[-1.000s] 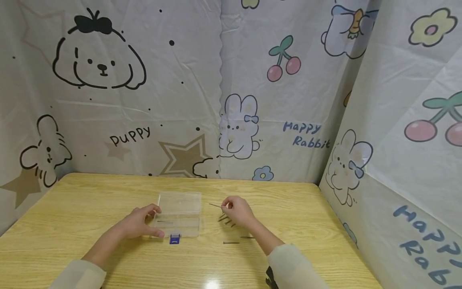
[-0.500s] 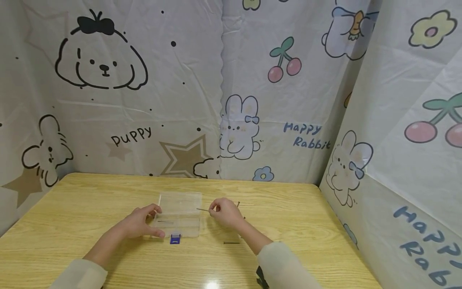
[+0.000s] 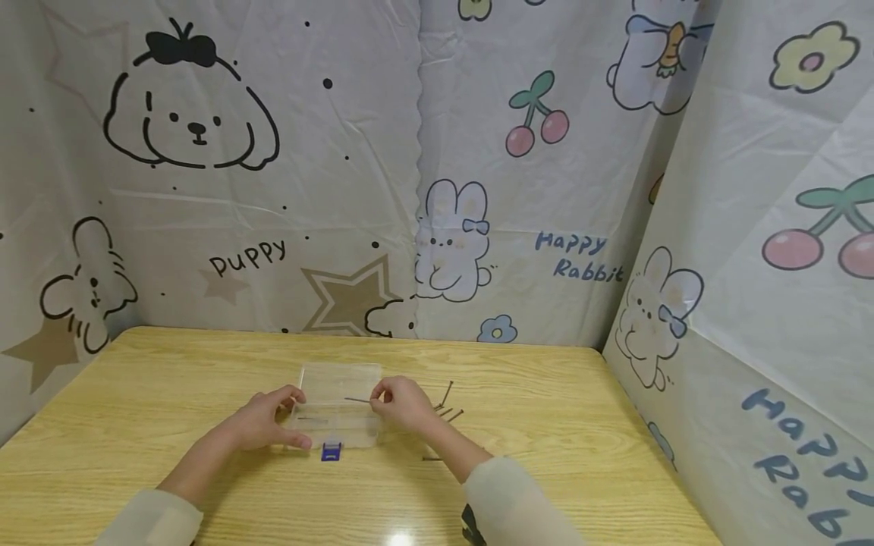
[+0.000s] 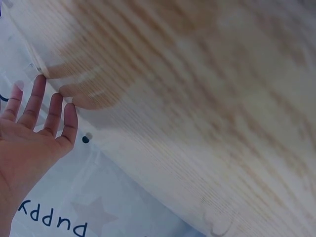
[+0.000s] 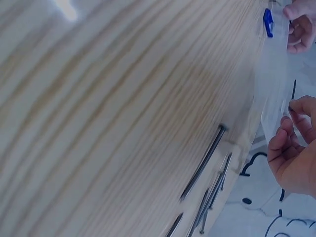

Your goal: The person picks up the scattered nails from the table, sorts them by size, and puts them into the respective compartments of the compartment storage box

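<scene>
I pinch a slim dark nail (image 3: 357, 400) between the thumb and forefinger of my right hand (image 3: 403, 403), the tips pressed together at one end so that most of the shank points out leftward. The other right fingers curl loosely behind the pinch, holding nothing that I can make out. My left hand (image 3: 262, 421) is spread: thumb at the near left corner of the clear box (image 3: 355, 436), fingers by its hinge side and apart from one another, touching the edge without wrapping it.

The box lies between my two hands, its lid (image 3: 341, 379) folded back beyond my fingertips and its blue latch (image 3: 331, 452) on the side nearer me. My nail seems to be over the hinge line; how high, I cannot tell. Just right of my left fingers, a stored nail (image 3: 312, 418) lies inside the box.

To place mine well, I judge, I want a light pinch, the shank level and in line with that one, and my fingertips drawn a little nearer me so the point clears the wall and divider. Light steadying from my left fingers should be enough; squeezing could skid the box. Right of my pinching fingers, loose nails (image 3: 455, 415) lie on the table (image 3: 239, 493).
</scene>
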The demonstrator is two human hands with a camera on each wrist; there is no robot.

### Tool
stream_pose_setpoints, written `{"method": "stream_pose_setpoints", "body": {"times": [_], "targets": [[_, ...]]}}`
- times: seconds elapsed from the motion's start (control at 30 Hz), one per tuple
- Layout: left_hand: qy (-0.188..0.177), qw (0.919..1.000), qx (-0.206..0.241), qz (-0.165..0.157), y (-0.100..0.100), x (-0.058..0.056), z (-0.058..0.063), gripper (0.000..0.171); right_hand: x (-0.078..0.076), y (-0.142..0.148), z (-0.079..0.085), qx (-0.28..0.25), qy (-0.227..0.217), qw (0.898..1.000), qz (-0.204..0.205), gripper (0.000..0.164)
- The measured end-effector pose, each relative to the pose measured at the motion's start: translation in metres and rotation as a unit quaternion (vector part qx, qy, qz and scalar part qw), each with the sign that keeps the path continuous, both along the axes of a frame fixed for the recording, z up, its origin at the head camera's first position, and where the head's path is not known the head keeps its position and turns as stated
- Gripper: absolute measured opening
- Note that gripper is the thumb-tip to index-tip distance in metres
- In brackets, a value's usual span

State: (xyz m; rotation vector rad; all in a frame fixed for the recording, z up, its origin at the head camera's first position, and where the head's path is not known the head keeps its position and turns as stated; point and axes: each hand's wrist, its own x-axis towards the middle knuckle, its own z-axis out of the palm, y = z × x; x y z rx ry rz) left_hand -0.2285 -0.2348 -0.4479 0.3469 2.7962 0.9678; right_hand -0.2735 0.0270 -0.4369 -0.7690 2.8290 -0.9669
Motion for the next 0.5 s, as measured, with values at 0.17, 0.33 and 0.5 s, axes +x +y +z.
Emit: {"method": "stream_pose_setpoints", "body": {"times": [0.17, 0.33, 0.5], "targets": [[0.003, 1.0, 0.001, 0.0, 0.0, 0.001, 0.001, 0.069, 0.003, -0.014, 0.001, 0.008, -0.002, 1.0, 0.007, 0.008], [0.006, 1.0, 0.002, 0.001, 0.0, 0.0, 0.001, 0.067, 0.006, -0.027, 0.002, 0.012, 0.015, 1.0, 0.009, 0.008], [0.008, 1.0, 0.003, 0.001, 0.0, 0.0, 0.0, 0.065, 0.008, -0.04, 0.002, 0.017, 0.018, 1.0, 0.015, 0.007]]}}
